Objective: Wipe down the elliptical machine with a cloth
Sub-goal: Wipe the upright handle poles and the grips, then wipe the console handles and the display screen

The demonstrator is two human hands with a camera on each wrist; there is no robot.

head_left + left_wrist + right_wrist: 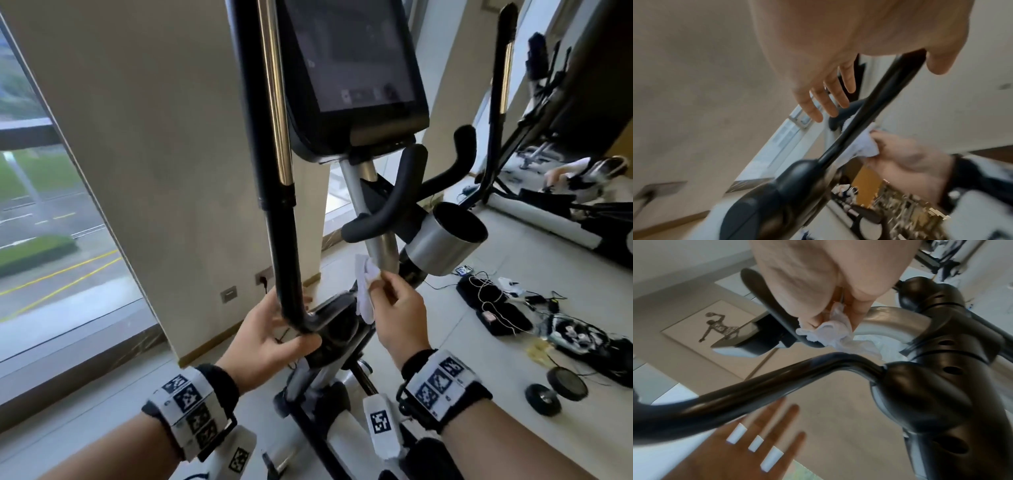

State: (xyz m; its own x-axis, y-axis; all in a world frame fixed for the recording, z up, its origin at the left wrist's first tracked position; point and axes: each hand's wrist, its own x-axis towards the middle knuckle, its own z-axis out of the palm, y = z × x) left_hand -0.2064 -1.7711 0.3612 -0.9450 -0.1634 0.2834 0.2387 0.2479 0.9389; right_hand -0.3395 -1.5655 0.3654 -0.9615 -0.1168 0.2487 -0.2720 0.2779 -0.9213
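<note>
Though hidden overhead, cloth (830, 334) under thumb.

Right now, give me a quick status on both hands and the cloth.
Left hand open, fingers spread at the black handlebar arm. Right hand pinches white cloth beside silver post. Nothing in the way.
</note>
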